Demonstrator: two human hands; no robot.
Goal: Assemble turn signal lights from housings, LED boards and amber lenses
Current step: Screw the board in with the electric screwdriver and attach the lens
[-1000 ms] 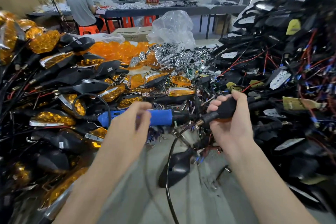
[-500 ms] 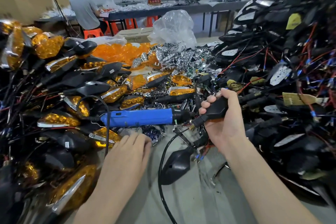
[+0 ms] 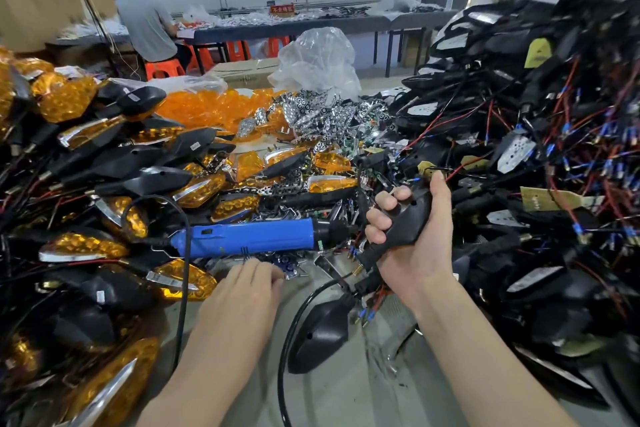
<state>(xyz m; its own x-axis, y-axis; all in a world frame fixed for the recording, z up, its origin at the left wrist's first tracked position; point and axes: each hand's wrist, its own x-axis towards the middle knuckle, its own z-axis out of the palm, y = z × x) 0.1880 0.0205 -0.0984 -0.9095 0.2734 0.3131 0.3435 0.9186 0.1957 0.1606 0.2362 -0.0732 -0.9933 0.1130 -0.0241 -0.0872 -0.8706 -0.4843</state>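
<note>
The black housing is up off the desk in the right hand, whose fingers are wrapped round its body with the stem pointing down and toward the middle. I'd say it is held that way to keep its open face steady for the next part. That face is turned away from me, so I can't say whether a board or lens already sits in it.

The left hand is palm down, fingers stretched into the small loose bits just under the blue electric screwdriver, which lies on its side within easy reach. The tips are blurred and covered by the hand's own back, so I cannot tell if they have pinched anything.

Another black housing lies on the desk between the forearms. Finished lights are heaped on the left and wired housings on the right. Loose amber lenses and silvery boards are piled beyond. The piles run off both edges, tangled.
</note>
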